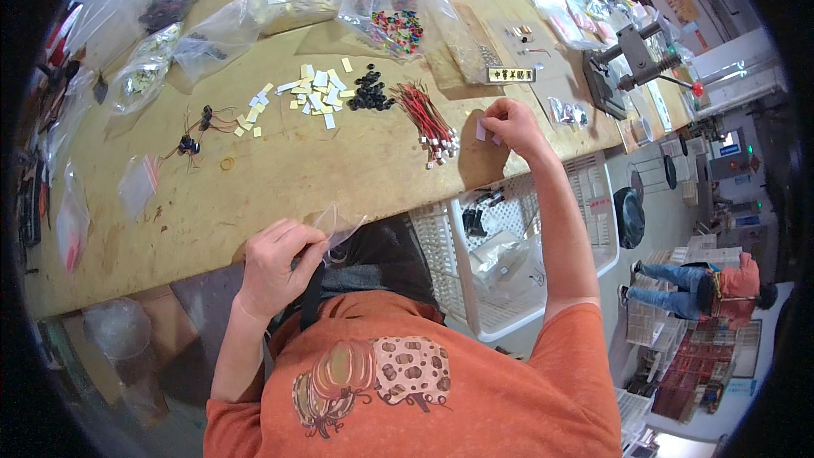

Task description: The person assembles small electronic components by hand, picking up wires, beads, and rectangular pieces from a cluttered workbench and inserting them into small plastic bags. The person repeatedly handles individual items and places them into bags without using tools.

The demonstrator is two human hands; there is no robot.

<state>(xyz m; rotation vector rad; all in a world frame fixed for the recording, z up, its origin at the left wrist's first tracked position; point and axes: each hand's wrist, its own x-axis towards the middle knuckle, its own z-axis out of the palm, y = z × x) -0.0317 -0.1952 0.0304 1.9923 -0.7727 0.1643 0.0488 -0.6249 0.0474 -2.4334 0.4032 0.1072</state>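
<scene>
Clear bag (343, 225): shown at the centre of the frame, just at the near edge of the table (280, 165); whether anything is contained in it cannot be told.
Left hand (280, 254): the bag is pinched between thumb and fingers (the exact grip is partly hidden by the knuckles).
Right hand (511, 127): placed right of centre, above the table; a small white piece (481, 130) is pinched between thumb and fingertips.
Cable bundle (424, 119): red and black leads, ended by white connectors, are laid out just left of the right hand.
Black parts (370, 91): heaped in the upper middle of the frame, beside the cables.
Pale tags (320, 89): scattered left of the black parts (white and yellowish faces are both shown).
Wired black components (188, 146): grouped at left, with thin leads splayed.
Multicoloured parts (397, 32): gathered in clear plastic at the top.
Lever press (604, 85): stood at upper right, its handle tipped by a red knob.
White crate (439, 250): seen below the table edge, right of centre, with plastic bags held inside.
</scene>
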